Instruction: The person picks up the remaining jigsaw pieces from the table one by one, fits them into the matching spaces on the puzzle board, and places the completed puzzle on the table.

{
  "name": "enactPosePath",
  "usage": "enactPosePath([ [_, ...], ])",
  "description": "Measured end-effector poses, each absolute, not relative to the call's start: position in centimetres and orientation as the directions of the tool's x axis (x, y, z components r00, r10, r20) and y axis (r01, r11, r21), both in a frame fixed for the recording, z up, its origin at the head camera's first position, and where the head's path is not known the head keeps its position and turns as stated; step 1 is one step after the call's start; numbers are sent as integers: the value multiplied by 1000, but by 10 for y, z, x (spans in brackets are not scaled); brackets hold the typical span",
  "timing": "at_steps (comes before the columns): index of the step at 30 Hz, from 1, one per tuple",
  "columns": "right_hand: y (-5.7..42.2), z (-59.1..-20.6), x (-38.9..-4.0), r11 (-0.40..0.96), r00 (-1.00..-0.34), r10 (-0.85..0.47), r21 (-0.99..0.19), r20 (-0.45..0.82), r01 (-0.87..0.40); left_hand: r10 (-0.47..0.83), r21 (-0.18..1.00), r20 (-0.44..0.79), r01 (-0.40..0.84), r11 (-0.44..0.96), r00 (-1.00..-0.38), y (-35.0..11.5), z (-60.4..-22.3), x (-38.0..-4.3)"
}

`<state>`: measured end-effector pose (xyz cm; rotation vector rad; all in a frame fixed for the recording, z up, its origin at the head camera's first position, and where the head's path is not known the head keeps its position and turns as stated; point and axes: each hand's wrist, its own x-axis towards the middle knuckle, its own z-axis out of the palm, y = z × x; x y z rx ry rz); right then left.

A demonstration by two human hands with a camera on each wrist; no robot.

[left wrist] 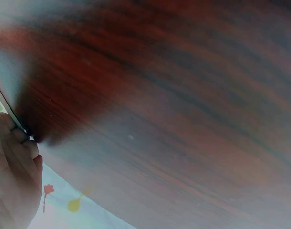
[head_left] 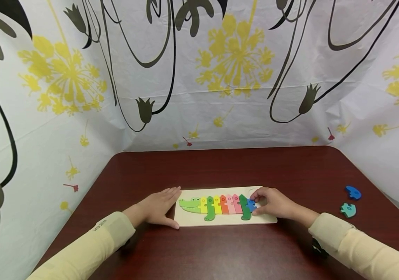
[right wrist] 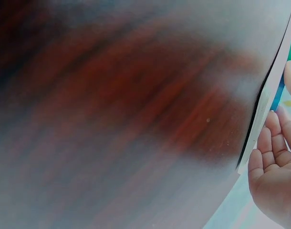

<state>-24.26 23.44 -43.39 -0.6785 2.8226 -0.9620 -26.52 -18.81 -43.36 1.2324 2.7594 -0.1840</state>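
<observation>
A pale wooden puzzle board (head_left: 225, 223) lies on the table, with a crocodile (head_left: 189, 205) made of coloured pieces across it. My left hand (head_left: 159, 206) rests at the board's left end, fingers straight and thumb spread along the edge. At the tail side, my right hand (head_left: 274, 203) pinches a blue puzzle piece (head_left: 251, 205) between thumb and fingers, beside the dark green leg piece (head_left: 244, 207). The right wrist view shows the blue piece edge-on at the fingertips, above the board's rim. Part of the board's right end is hidden under that hand.
On the right side of the dark red-brown table (head_left: 220, 249) lie a loose blue piece (head_left: 353, 192) and a loose teal piece (head_left: 348, 210). White cloth (head_left: 185, 81) with a plant print hangs behind the table and along its sides.
</observation>
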Motion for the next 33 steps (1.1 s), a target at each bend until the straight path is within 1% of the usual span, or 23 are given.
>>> enactPosePath([
  [15,236,-432,-241,686,-892,-446,-610,79,-397,725,-64,-168,741,668,-668,-187,-432,-264],
  [25,240,-422,-240,698,-905,-407,-598,122,-394,722,-53,-168,737,674,-671,-188,-431,-264],
  [33,251,-415,-236,683,-922,-373,-641,107,-351,723,-53,-167,738,673,-671,-187,-431,-264],
])
